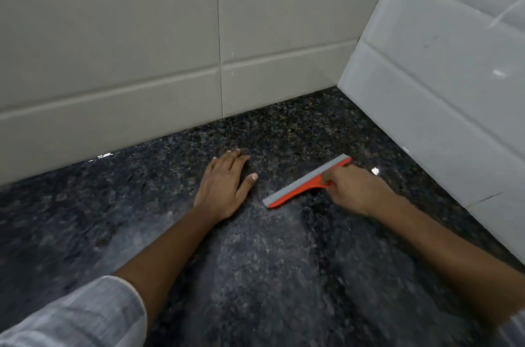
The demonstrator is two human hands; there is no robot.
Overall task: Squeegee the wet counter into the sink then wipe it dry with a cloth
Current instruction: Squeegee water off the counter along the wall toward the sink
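**Squeegee on the counter near the tiled corner**

The right hand (353, 190) grips the orange squeegee (306, 181) by its handle, fingers curled shut, blade on the dark speckled counter (270, 275). At nine o'clock from it, the left hand (223, 186) lies flat, fingers extended, holding nothing.

We cannot see the squeegee (301, 183) handle: the right hand (352, 190) covers it. The sleeve (74, 315) runs off the frame's lower left. The counter (255, 275) smears into blur low in the frame, so wetness there is unreadable.
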